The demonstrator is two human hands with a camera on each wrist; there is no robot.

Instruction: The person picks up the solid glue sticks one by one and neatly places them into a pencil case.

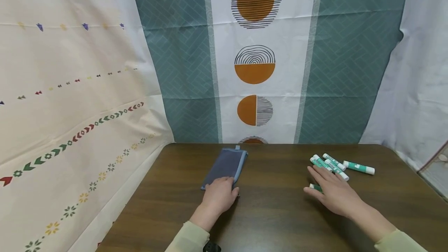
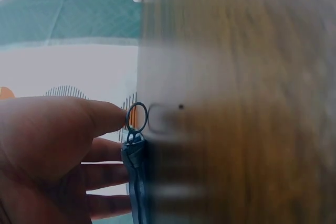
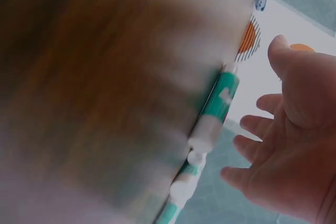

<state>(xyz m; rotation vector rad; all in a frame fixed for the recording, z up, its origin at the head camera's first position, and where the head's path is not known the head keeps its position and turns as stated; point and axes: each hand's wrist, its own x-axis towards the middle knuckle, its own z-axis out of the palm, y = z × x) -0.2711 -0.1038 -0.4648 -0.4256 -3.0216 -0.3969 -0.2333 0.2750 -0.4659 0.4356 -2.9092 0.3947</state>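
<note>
Head view: left hand [image 1: 218, 197], fingers extended, rests on blue pouch [image 1: 224, 164], right hand [image 1: 331, 192], fingers straight, grips nothing near green-white tubes [image 1: 336, 169] loose on table [image 1: 273, 205]; looks early, no tube held, pouch contents unseen.

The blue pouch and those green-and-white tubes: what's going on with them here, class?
A person's left hand touches the near end of a blue pouch lying flat on the wooden table, its thumb near the zip's ring. The right hand is spread out above one green-and-white tube, gripping nothing; more tubes lie just beyond it.
</note>
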